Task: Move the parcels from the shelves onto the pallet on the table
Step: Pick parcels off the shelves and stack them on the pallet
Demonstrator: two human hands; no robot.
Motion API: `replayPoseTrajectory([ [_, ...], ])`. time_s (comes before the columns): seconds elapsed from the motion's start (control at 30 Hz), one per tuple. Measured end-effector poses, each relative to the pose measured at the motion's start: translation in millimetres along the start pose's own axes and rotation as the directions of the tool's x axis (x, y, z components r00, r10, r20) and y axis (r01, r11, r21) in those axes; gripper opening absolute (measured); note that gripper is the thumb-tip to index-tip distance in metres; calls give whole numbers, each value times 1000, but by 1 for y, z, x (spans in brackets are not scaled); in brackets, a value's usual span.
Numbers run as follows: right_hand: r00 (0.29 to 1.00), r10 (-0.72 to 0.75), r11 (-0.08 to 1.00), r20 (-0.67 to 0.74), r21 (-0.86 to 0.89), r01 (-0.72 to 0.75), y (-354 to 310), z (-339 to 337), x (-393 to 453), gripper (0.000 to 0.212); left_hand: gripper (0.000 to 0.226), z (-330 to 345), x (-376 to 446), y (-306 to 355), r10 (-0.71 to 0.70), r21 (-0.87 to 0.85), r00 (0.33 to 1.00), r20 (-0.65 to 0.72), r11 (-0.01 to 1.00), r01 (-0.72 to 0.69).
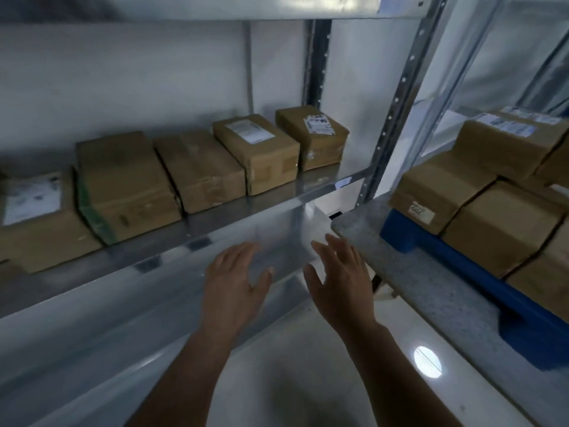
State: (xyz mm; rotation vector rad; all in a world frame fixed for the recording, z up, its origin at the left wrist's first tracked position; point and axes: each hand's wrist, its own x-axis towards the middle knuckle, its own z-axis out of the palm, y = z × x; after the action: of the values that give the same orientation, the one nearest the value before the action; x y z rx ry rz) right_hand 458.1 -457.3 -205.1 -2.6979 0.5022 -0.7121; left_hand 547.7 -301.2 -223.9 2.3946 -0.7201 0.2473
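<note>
Several brown cardboard parcels stand in a row on the metal shelf [277, 197]; the rightmost parcel [314, 137] carries a white label, and so does the one beside it [257, 152]. At the right, a blue pallet [462, 257] lies on the grey speckled table [400, 260] with several parcels [505, 223] stacked on it. My left hand [231, 282] and my right hand [338, 282] hover side by side below the shelf's front edge, fingers spread, holding nothing and touching no parcel.
A perforated metal upright [397, 97] stands between the shelf and the table. Another shelf board [246, 7] runs overhead. A lower shelf surface [92, 349] lies under my forearms. The white floor [292, 380] shows between shelf and table.
</note>
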Motion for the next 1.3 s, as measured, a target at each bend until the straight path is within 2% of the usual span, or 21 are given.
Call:
replayPoseTrajectory([
  [0.33,975,-221,963,0,157,218,-133,47,-31,40,57,-93,-73,-95,-130,114,981,-144,983,147],
  [0.53,939,-319,936,132,198,290,-215,74,-39,45,61,-140,-114,-151,-284,150,925,-254,933,328],
  [0.8,827,-530,829,191,325,456,-300,104,-47,46,63,-188,-161,-193,-464,142,797,-386,824,549],
  [0.97,724,-639,752,261,414,513,-354,123,-57,60,75,-221,-191,-221,-543,168,719,-435,735,657],
  [1.03,661,-680,721,318,455,523,-376,129,-60,69,77,-236,-200,-232,-557,161,689,-464,712,684],
  [1.1,611,-720,681,329,503,532,-397,135,-63,69,75,-253,-208,-243,-560,170,673,-482,694,699],
  [1.2,587,-740,658,329,537,529,-430,142,-64,67,76,-278,-210,-262,-563,202,664,-492,668,716],
  [1.3,627,-738,643,248,539,543,-459,150,-61,64,76,-301,-203,-281,-543,236,683,-489,672,702],
])
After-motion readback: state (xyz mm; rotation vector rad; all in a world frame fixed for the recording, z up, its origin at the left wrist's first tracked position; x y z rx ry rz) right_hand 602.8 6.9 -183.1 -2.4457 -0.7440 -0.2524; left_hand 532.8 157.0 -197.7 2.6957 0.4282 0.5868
